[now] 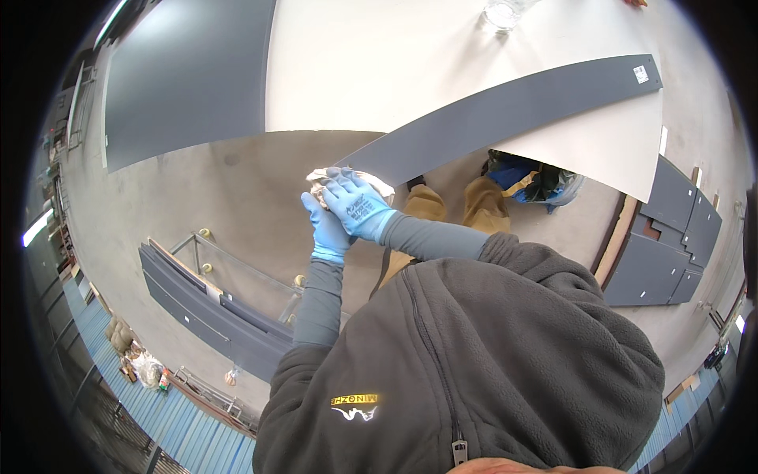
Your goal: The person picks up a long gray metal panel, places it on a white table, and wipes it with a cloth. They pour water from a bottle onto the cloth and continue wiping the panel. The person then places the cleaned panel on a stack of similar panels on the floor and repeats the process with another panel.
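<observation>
Fleece jacket (489,347), both hands' grip (343,209) shut on cloth (347,178)

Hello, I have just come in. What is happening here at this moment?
A person in blue gloves holds a white cloth bunched between both hands. The right hand lies over it and the left hand grips from below. The cloth is at the near end of a long grey panel, which lies across a white table. More grey panels are stacked on a cart at the person's left.
</observation>
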A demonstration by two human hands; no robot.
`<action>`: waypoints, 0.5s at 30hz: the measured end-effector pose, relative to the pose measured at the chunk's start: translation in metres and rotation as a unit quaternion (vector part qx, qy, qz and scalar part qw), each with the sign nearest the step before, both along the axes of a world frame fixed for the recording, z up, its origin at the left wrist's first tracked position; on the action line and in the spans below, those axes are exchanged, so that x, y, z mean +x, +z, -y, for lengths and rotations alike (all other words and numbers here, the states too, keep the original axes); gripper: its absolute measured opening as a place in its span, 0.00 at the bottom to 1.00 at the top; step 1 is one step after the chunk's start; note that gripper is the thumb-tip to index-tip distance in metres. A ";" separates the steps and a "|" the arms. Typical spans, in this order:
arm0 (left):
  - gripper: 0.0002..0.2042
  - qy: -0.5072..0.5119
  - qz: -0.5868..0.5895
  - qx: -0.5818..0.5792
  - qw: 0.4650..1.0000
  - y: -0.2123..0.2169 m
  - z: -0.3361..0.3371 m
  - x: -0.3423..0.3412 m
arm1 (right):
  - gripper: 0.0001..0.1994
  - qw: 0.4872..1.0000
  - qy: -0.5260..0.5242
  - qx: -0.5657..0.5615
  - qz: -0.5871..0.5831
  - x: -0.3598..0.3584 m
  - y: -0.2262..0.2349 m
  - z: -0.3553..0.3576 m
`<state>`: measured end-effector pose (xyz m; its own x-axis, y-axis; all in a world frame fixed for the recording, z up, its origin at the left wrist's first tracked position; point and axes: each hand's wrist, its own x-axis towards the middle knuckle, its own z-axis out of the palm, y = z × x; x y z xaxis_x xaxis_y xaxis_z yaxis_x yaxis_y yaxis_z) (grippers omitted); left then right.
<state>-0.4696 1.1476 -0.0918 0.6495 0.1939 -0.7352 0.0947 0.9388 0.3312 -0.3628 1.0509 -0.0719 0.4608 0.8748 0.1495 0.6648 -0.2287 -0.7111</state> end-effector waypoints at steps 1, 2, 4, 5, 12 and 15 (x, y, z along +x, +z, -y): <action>0.51 -0.015 -0.010 0.072 0.997 -0.001 0.000 -0.003 | 0.18 0.999 0.022 -0.040 -0.001 0.001 0.006 -0.005; 0.50 -0.020 -0.020 0.106 0.994 -0.002 0.002 -0.005 | 0.17 0.985 0.050 -0.072 -0.151 0.005 0.013 -0.004; 0.50 0.018 -0.014 0.042 0.999 -0.003 0.006 -0.006 | 0.15 0.920 0.051 -0.119 -0.370 0.027 0.025 0.005; 0.53 0.036 0.010 -0.003 0.999 -0.002 0.008 -0.005 | 0.15 0.914 0.001 -0.127 -0.386 0.038 0.034 0.012; 0.65 -0.002 0.217 -0.139 0.966 0.005 0.012 0.002 | 0.23 0.991 -0.084 -0.085 0.062 0.071 0.022 0.028; 0.68 -0.042 0.045 -0.060 0.996 -0.002 0.011 -0.004 | 0.25 0.992 0.023 -0.108 0.062 0.044 0.006 0.007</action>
<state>-0.4734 1.1370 -0.0933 0.7241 0.0510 -0.6878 0.1494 0.9620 0.2287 -0.3193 1.0444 -0.0654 0.4092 0.9124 0.0083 0.7574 -0.3346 -0.5608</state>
